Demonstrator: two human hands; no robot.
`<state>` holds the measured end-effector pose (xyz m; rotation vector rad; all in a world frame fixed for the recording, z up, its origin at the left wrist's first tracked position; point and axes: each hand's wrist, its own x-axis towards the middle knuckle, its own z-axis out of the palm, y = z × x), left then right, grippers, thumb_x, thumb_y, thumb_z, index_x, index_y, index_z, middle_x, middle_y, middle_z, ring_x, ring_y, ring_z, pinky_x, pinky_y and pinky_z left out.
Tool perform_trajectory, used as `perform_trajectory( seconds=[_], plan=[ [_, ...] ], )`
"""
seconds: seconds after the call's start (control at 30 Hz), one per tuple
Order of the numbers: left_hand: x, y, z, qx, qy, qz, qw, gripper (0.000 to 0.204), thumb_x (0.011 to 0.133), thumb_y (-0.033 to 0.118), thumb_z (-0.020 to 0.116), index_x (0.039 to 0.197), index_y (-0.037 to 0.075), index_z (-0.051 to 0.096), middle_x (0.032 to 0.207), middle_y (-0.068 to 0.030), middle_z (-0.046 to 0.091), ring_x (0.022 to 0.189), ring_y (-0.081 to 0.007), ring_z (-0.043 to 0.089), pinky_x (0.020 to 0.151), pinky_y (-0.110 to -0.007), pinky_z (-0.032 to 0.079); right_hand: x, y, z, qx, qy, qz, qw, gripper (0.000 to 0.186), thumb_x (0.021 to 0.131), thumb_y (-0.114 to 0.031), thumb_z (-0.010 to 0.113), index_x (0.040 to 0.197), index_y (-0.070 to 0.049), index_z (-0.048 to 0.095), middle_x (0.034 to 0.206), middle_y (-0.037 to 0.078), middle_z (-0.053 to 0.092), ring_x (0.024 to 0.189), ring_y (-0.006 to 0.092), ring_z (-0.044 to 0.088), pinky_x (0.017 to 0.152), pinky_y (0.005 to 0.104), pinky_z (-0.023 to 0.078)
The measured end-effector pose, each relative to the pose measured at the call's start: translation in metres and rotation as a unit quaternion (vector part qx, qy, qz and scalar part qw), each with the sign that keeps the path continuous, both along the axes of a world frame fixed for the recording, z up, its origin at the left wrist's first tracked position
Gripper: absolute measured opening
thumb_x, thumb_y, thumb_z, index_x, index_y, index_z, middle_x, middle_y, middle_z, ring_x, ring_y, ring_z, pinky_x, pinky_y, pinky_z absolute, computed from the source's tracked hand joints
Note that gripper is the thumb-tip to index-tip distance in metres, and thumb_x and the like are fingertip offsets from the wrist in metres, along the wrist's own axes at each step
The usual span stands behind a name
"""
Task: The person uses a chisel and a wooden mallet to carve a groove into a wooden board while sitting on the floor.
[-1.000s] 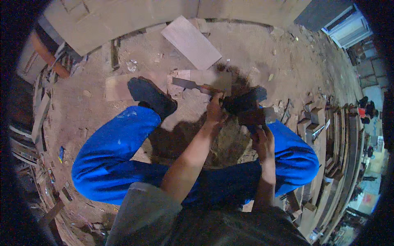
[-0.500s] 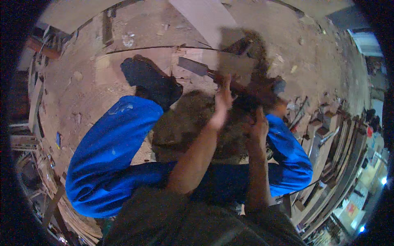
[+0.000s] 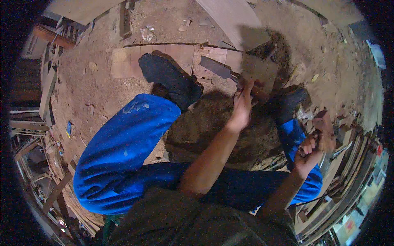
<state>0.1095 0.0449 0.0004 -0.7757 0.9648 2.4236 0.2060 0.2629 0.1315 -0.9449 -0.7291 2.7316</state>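
- My left hand (image 3: pixel 243 100) has its fingers closed around the brown handle (image 3: pixel 259 92) of a chisel-like tool; I cannot tell how tightly each finger presses
- My right hand (image 3: pixel 308 152) is well apart from the left, out over my right leg, its fingers curled in on a brown block-like thing (image 3: pixel 325 125), which is too blurred for me to name
- The tool's flat grey blade (image 3: pixel 216 67) points away from me and to the left, showing in front of a long pale plank (image 3: pixel 123 62) on the ground; whether its tip touches the wood I cannot tell
- My left foot (image 3: pixel 168 78), in dark footwear, covers the middle part of that plank, near the blade
- My right foot (image 3: pixel 290 102), dark as well, is to the right of the tool's handle, between my two hands
- My blue trousers (image 3: pixel 123 160) bend wide at the knees, with a pale smudge on the left leg; the ground between my legs lies in deep shade
- Beyond the plank, a wide board (image 3: pixel 234 18) slants across the dirt floor (image 3: pixel 94 90)
- Off to my right, lengths of timber (image 3: pixel 349 174) are piled side by side
- Out to my left, a small blue and yellow object (image 3: pixel 69 128) lies on the floor
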Motion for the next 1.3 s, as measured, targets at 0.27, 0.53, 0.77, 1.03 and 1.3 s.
perform_trajectory(
  seconds=[0.27,0.53,0.77,1.03,1.3],
  plan=[
    [-0.004,-0.003,0.023,0.044,-0.018,0.031,0.998,0.049,0.094,0.048,0.052,0.123,0.010,0.057,0.112,-0.0004,0.065,0.093,-0.0112,0.059,0.079,-0.028,0.043,0.016,-0.067,-0.069,0.415,-0.222,0.172,0.865,0.024,0.100,-0.029,0.046,0.082,-0.014,0.049,0.057,-0.007,0.031,0.043,0.0048,0.028,0.037,0.0230,0.022],
    [-0.010,0.001,0.034,-0.001,-0.133,0.000,0.991,0.044,0.094,0.047,0.053,0.108,0.008,0.067,0.108,-0.0031,0.067,0.088,-0.0118,0.062,0.078,-0.027,0.048,-0.029,-0.102,-0.056,0.235,-0.348,0.010,0.908,0.026,0.096,-0.037,0.055,0.080,-0.017,0.050,0.054,-0.008,0.032,0.040,0.0057,0.027,0.035,0.0233,0.021],
    [-0.005,0.000,0.031,-0.002,-0.093,0.032,0.995,0.044,0.097,0.044,0.049,0.116,0.006,0.060,0.112,-0.0065,0.065,0.091,-0.0143,0.062,0.080,-0.030,0.049,-0.003,-0.068,-0.035,0.192,-0.202,0.121,0.953,0.023,0.099,-0.033,0.050,0.083,-0.016,0.053,0.056,-0.006,0.033,0.042,0.0043,0.030,0.035,0.0224,0.023],
    [-0.001,-0.003,0.017,0.083,0.000,0.053,0.995,0.050,0.099,0.047,0.043,0.126,0.006,0.053,0.116,-0.0075,0.061,0.102,-0.0170,0.059,0.081,-0.030,0.049,0.001,-0.074,-0.110,0.479,-0.480,-0.102,0.728,0.020,0.096,-0.030,0.052,0.086,-0.013,0.054,0.060,-0.006,0.035,0.043,0.0038,0.029,0.037,0.0215,0.023],
    [-0.003,0.005,0.018,0.089,-0.002,0.043,0.995,0.055,0.099,0.049,0.040,0.127,0.004,0.051,0.122,-0.0103,0.059,0.106,-0.0200,0.058,0.086,-0.034,0.048,-0.005,-0.086,-0.048,0.192,-0.215,-0.039,0.957,0.020,0.096,-0.025,0.052,0.080,-0.014,0.054,0.059,-0.006,0.035,0.045,0.0042,0.032,0.039,0.0224,0.026]
  ],
)
